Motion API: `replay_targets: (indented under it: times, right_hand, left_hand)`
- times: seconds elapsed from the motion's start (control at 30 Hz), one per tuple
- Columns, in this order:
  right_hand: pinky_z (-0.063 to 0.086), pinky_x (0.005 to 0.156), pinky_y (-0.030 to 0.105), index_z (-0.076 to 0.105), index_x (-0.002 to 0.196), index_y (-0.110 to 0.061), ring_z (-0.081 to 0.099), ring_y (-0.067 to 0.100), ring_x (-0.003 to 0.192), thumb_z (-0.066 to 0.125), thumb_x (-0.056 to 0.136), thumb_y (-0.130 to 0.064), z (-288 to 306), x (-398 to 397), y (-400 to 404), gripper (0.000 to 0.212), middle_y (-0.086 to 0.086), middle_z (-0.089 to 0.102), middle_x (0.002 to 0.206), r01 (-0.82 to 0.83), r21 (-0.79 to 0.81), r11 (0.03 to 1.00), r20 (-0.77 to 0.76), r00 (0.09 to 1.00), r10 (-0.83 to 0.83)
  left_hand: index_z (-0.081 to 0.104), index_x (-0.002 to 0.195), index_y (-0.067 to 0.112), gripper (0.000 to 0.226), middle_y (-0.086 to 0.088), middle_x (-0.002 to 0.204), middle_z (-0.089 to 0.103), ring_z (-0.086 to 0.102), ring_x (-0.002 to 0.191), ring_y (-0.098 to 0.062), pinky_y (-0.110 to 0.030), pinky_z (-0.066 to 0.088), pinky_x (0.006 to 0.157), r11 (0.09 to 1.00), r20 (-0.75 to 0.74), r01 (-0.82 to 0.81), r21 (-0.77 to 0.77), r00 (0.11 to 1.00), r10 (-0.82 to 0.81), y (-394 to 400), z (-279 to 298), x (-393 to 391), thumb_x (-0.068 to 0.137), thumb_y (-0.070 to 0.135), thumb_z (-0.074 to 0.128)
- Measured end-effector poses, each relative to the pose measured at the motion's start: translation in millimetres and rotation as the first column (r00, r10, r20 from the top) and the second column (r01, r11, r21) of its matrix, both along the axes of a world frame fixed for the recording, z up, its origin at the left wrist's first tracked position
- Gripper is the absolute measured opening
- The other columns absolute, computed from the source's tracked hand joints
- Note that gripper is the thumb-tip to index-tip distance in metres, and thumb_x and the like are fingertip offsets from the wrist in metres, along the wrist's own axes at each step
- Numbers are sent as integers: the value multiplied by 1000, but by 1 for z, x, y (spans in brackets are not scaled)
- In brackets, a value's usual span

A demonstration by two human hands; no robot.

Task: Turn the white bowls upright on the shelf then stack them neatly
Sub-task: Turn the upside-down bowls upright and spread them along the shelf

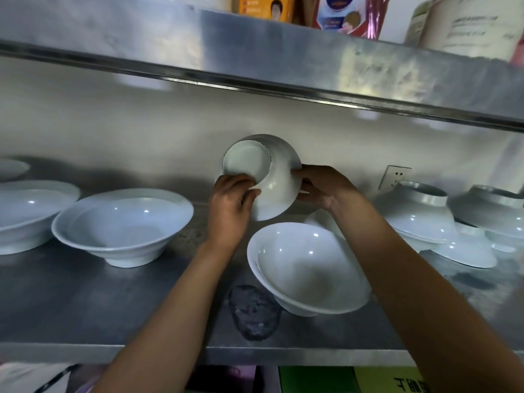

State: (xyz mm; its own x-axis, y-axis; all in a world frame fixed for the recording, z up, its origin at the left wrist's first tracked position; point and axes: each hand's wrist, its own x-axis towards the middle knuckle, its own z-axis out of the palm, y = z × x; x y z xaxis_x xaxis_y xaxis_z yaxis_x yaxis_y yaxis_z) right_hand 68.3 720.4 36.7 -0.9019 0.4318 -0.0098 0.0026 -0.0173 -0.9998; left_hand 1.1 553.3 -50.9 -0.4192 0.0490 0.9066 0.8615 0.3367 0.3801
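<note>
Two bare forearms reach up over the front lip of the brushed steel shelf. Between the hands, a white footed bowl is held on its side in the air above the shelf, its round foot ring facing the camera and up-left, its mouth turned toward the back wall, so its axis runs tilted front to back. The left hand clasps the lower left wall near the foot, fingers curled on it; the right hand grips the right rim, fingers wrapped over the edge. Directly below the grip sits an upright white bowl, tipped slightly. Left of the hands stands another upright bowl, bare shelf between it and the hands. Right of the hands, several upside-down bowls crowd together by a wall socket.
</note>
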Motion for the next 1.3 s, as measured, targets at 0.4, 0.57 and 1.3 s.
replay_targets:
  times: [0.4,0.57,1.3]
  right_hand:
    - [57,70,32,68,100,-1,66,21,73,58,77,14,14,-6,-18,29,10,69,86,37,48,998,-276,961,-22]
    - [51,73,31,72,86,-10,62,18,75,63,73,11,0,-12,-26,26,6,69,81,192,497,847,-308,951,-34]
    - [45,74,20,77,90,-11,62,7,78,71,75,-1,-52,-28,-32,20,2,75,89,-176,945,274,110,964,242]
  left_hand:
    - [72,82,8,23,-5,100,67,53,97,-28,-33,44,81,993,74,-14,-117,997,23,0,-1,-3,86,29,64]
    - [68,98,4,36,-10,112,64,52,107,-27,-39,47,89,988,89,-119,-101,988,129,-6,8,8,98,26,39]
    - [57,123,-3,45,-19,130,59,46,130,-38,-49,41,104,945,137,-195,-263,962,237,-7,-7,-24,95,19,29]
